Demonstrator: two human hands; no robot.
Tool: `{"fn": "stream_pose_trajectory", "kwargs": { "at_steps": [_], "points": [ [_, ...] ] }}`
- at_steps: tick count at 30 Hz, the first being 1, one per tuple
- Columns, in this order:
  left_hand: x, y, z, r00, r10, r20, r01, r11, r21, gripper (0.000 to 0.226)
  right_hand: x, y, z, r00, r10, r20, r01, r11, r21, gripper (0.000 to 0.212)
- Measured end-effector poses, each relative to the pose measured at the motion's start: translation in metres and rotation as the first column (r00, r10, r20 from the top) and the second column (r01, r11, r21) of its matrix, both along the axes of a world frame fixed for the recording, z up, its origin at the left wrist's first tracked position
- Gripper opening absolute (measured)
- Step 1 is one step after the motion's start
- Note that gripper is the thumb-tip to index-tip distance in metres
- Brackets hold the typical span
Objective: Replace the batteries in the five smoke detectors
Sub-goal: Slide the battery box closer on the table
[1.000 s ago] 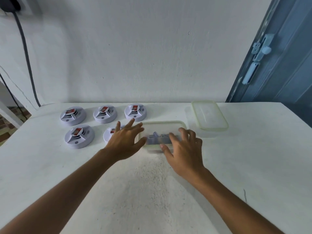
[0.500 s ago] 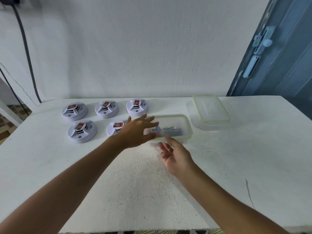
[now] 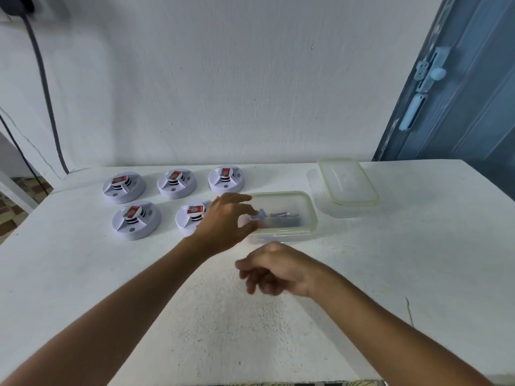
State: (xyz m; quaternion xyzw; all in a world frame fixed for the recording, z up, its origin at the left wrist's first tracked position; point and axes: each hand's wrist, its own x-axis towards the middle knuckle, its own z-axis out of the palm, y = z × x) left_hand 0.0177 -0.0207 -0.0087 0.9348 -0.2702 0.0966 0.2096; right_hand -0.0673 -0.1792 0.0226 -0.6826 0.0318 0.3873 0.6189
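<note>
Five white round smoke detectors with red-labelled tops lie at the table's back left: three in the far row [image 3: 124,188] [image 3: 176,183] [image 3: 226,179], and two nearer [image 3: 136,220] [image 3: 192,215]. To their right stands a clear plastic container [image 3: 312,215], lid off, holding several batteries [image 3: 282,218]. My left hand [image 3: 223,227] reaches over the container's left end, covering part of the front right detector. Its fingers are spread and its fingertips are at the end of a battery. My right hand [image 3: 281,270] hovers in front of the container, loosely curled, blurred, with nothing in it.
The container's lid [image 3: 348,181] lies behind and right of it. The white table [image 3: 418,260] meets a white wall at the back; its front edge runs along the bottom of the view. A blue door [image 3: 473,93] stands at the right. A dark cable [image 3: 41,79] hangs at the left.
My right hand has let go of the container and drawn back toward me. My left hand has shifted from the container's left side into its left end.
</note>
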Motion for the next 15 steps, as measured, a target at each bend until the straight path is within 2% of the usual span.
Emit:
{"fn": "stream_pose_trajectory", "kwargs": {
  "at_steps": [1, 2, 3, 4, 5, 6, 8, 10, 12, 15],
  "points": [
    [-0.006, -0.002, -0.001, 0.998, 0.013, 0.061, -0.011, 0.999, -0.034, 0.022, 0.007, -0.004, 0.005, 0.984, 0.051, 0.173, -0.030, 0.992, -0.124, 0.019],
    [-0.012, -0.004, -0.003, 0.993, 0.034, 0.117, -0.028, 0.998, -0.054, 0.020, 0.017, -0.009, 0.007, 0.927, 0.035, 0.374, 0.059, 0.970, -0.236, 0.022],
    [-0.020, -0.008, -0.005, 0.984, 0.064, 0.165, -0.057, 0.997, -0.052, 0.021, 0.031, -0.014, 0.008, 0.800, 0.005, 0.601, 0.233, 0.919, -0.318, 0.023],
    [-0.027, -0.011, -0.009, 0.973, 0.093, 0.210, -0.091, 0.996, -0.022, 0.024, 0.047, -0.021, 0.006, 0.606, 0.035, 0.795, 0.423, 0.832, -0.359, 0.021],
    [-0.036, -0.016, -0.014, 0.962, 0.107, 0.251, -0.119, 0.992, 0.033, 0.030, 0.061, -0.027, 0.005, 0.463, 0.142, 0.875, 0.540, 0.738, -0.405, 0.019],
    [-0.045, -0.021, -0.020, 0.957, 0.102, 0.272, -0.135, 0.985, 0.104, 0.037, 0.072, -0.033, 0.003, 0.420, 0.245, 0.874, 0.565, 0.683, -0.463, 0.020],
    [-0.062, -0.029, -0.031, 0.958, 0.102, 0.267, -0.166, 0.959, 0.228, 0.055, 0.091, -0.044, -0.005, 0.510, 0.400, 0.761, 0.418, 0.658, -0.626, 0.033],
    [-0.068, -0.030, -0.039, 0.958, 0.150, 0.246, -0.218, 0.936, 0.278, 0.066, 0.093, -0.050, -0.010, 0.567, 0.471, 0.675, 0.303, 0.643, -0.703, 0.038],
    [-0.063, -0.025, -0.038, 0.955, 0.212, 0.209, -0.268, 0.917, 0.295, 0.072, 0.089, -0.051, -0.015, 0.560, 0.471, 0.681, 0.346, 0.614, -0.709, 0.038],
    [-0.041, -0.016, -0.027, 0.957, 0.285, 0.054, -0.287, 0.905, 0.314, 0.081, 0.080, -0.050, -0.017, 0.581, 0.445, 0.682, 0.479, 0.491, -0.728, 0.040]
  ]
}}
